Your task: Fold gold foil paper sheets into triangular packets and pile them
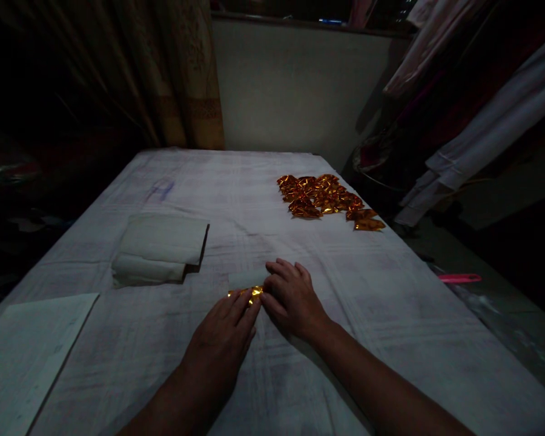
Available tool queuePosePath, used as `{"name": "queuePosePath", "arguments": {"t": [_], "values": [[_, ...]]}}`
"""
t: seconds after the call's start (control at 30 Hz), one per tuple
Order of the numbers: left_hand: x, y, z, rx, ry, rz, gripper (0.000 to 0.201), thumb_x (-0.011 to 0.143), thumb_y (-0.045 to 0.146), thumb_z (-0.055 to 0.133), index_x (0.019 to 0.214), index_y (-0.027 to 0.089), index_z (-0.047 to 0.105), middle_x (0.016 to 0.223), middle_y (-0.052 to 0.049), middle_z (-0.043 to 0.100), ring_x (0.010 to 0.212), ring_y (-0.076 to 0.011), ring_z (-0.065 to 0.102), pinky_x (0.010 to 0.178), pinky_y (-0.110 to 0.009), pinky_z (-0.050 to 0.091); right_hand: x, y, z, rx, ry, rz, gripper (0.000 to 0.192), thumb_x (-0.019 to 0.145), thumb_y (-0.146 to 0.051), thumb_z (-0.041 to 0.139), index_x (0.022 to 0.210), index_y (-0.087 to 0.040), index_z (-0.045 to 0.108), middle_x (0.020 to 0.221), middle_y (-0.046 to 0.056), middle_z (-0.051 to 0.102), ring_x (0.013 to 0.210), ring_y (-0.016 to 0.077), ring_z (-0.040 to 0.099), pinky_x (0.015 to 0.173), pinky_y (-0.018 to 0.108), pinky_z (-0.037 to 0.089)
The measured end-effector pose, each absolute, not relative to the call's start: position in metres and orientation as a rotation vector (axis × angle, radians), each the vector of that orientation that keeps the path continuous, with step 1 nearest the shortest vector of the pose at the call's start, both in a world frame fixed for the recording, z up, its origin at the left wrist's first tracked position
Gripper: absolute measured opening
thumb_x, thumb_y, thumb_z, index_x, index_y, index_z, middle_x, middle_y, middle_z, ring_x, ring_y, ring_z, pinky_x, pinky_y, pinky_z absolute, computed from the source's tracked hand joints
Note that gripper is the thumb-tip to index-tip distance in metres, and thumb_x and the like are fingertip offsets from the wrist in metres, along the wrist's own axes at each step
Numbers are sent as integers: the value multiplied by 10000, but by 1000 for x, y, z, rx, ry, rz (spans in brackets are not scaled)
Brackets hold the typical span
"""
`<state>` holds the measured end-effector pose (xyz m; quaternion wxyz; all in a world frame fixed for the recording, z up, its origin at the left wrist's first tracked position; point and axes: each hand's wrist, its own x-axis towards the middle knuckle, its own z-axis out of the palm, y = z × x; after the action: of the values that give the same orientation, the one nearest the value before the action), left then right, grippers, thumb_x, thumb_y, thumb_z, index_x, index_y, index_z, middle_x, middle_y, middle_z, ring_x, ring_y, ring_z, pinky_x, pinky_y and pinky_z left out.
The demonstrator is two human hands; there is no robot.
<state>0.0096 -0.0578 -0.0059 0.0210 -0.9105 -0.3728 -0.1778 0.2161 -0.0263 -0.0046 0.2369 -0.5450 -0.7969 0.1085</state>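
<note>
Both my hands rest on a table covered with a white cloth (236, 181). My left hand (224, 342) lies flat, fingertips pressing on a small gold foil sheet (253, 294). My right hand (290, 297) presses on the same sheet from the right, its fingers curled over the sheet's pale reverse side (245, 279), which shows as a white strip just beyond the gold. Most of the sheet is hidden under my fingers. A heap of several folded gold foil pieces (324, 197) lies at the far right of the table.
A stack of pale paper sheets (158, 248) sits left of my hands. A flat white sheet (27, 351) lies at the near left corner. A curtain (163, 72) hangs behind; hanging clothes (481, 109) crowd the right. A pink object (458, 278) lies beyond the right edge.
</note>
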Motion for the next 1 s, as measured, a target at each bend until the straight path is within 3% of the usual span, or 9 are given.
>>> {"name": "queuePosePath", "arguments": {"t": [0.2, 0.37, 0.57, 0.73, 1.0], "values": [[8, -56, -6, -2857, -1171, -532, 438, 1003, 174, 419, 1436, 184, 484, 1445, -125, 584, 1301, -273, 575, 1060, -482, 512, 221, -28, -4, -1527, -2259, 297, 113, 935, -259, 602, 1035, -232, 648, 1450, 128, 571, 1429, 338, 421, 1136, 649, 284], [7, -53, -2, -2879, -1146, -491, 396, 1010, 214, 429, 1395, 192, 524, 1423, -119, 591, 1275, -276, 578, 1043, -472, 510, 237, -32, -7, -1549, -2246, 251, 178, 948, -230, 561, 1090, -227, 669, 1449, 140, 576, 1408, 326, 456, 1124, 625, 331], [8, -53, -4, -2835, -1113, -477, 390, 1016, 202, 427, 1390, 175, 530, 1428, -128, 586, 1268, -274, 580, 1049, -466, 495, 228, -56, -1, -1436, -2382, 116, 470, 969, -325, 583, 1430, -242, 551, 1596, 179, 389, 1491, 379, 316, 1148, 669, 269], [8, -54, -3, -2807, -1092, -465, 387, 1028, 228, 405, 1392, 198, 536, 1416, -122, 604, 1263, -268, 590, 1050, -466, 475, 218, -69, 2, -1531, -2444, 154, 527, 983, -463, 566, 1459, -238, 527, 1607, 187, 362, 1499, 389, 294, 1159, 668, 261], [-9, -55, -7, -2801, -1073, -391, 427, 1055, 354, 377, 1427, 221, 539, 1464, -67, 591, 1328, -243, 547, 1131, -455, 374, 218, -70, 3, -1610, -2422, 166, 537, 996, -493, 541, 1489, -285, 494, 1611, 164, 364, 1510, 387, 265, 1167, 673, 226]]}}
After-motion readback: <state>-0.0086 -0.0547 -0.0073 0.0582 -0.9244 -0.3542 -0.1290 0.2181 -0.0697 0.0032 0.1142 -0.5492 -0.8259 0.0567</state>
